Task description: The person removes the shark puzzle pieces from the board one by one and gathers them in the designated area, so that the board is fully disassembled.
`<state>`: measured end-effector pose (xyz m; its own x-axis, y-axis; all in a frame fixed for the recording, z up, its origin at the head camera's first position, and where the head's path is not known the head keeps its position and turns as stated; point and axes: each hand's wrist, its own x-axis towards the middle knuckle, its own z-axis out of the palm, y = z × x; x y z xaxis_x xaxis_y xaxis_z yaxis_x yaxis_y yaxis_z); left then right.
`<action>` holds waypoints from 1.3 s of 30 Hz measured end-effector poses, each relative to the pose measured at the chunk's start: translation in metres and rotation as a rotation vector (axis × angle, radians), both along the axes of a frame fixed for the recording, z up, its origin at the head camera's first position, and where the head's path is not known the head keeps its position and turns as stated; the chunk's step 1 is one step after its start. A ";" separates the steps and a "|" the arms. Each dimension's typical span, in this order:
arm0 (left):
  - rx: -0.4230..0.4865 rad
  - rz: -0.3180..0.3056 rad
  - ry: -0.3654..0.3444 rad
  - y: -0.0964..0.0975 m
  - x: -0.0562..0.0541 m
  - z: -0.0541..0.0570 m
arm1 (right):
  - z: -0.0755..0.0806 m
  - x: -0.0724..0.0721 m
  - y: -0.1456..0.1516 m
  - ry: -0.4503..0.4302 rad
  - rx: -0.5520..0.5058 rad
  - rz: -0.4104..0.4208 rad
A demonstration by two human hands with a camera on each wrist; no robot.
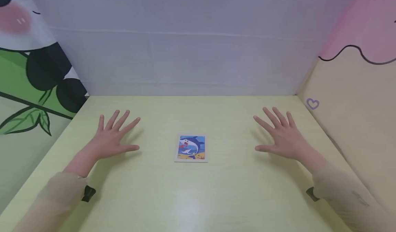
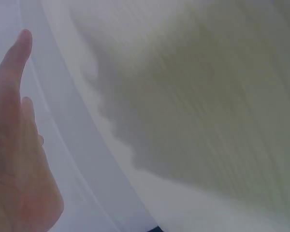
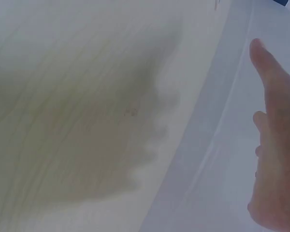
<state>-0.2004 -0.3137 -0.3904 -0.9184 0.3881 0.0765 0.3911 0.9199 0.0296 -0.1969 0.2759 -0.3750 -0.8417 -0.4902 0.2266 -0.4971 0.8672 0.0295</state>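
A small, nearly square picture puzzle or tile (image 1: pixel 191 147) with a pale border lies flat in the middle of the table; its picture shows a blue shark-like fish, a smaller white one and a sandy sea floor. To its left, my left hand (image 1: pixel 112 139) hovers over the table with fingers spread and straight, holding nothing. On the other side my right hand (image 1: pixel 284 139) is spread the same way, apart from the tile. In the wrist views, the left hand (image 2: pixel 19 159) and right hand (image 3: pixel 278 154) show at the edges, their shadows falling on the tabletop.
The pale yellow table (image 1: pixel 191 194) ends at a white cloth-like backdrop (image 1: pixel 191 60). A panel with green and black drawings (image 1: pixel 40 84) stands at the left, and a pink and cream panel (image 1: pixel 359 98) at the right. Both forearms wear light sleeves (image 1: pixel 58 194).
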 end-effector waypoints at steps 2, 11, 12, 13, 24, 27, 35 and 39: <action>0.013 -0.002 -0.015 0.007 -0.002 -0.001 | -0.002 -0.003 -0.005 0.007 -0.008 0.017; 0.088 -0.012 -0.093 0.037 -0.008 -0.007 | -0.013 -0.014 -0.022 0.046 -0.037 0.087; 0.091 -0.019 -0.094 0.040 -0.008 -0.008 | -0.014 -0.014 -0.024 0.048 -0.039 0.093; 0.087 -0.024 -0.096 0.043 -0.009 -0.009 | -0.015 -0.014 -0.026 0.047 -0.041 0.098; 0.102 -0.127 -0.159 0.079 -0.004 -0.020 | -0.022 -0.012 -0.039 0.008 -0.045 0.129; 0.117 -0.153 -0.171 0.088 -0.002 -0.025 | -0.023 -0.013 -0.043 0.009 -0.040 0.133; 0.221 -0.198 -0.215 0.108 0.002 -0.029 | -0.024 -0.012 -0.050 0.012 -0.047 0.152; 0.279 -0.201 -0.243 0.113 0.001 -0.030 | -0.021 -0.011 -0.053 0.009 -0.042 0.152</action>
<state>-0.1992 -0.2009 -0.4206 -0.8311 0.5561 -0.0054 0.5126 0.7698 0.3803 -0.2083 0.2225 -0.3960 -0.7564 -0.6017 0.2567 -0.6227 0.7825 -0.0007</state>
